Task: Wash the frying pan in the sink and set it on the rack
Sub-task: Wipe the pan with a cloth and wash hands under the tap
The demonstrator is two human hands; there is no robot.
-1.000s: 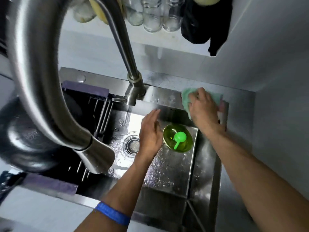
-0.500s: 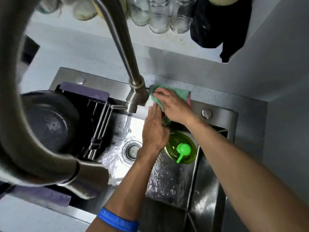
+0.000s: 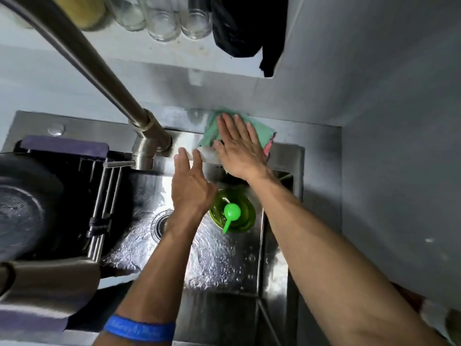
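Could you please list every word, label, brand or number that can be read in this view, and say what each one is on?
Blue wristband on the left forearm: pale script runs along it, but it is too blurred to read.
Green dispenser bottle in the sink: seen from above, no label shows.
Glass jars on the shelf, faucet and green cloth: no print visible.
So nothing here is legible.

Right hand [image 3: 240, 148] flat on green cloth [image 3: 259, 132] at sink [image 3: 321, 136] back ledge; left hand [image 3: 190, 186] open beside it; frying pan [image 3: 22, 213] on rack [image 3: 104, 196].
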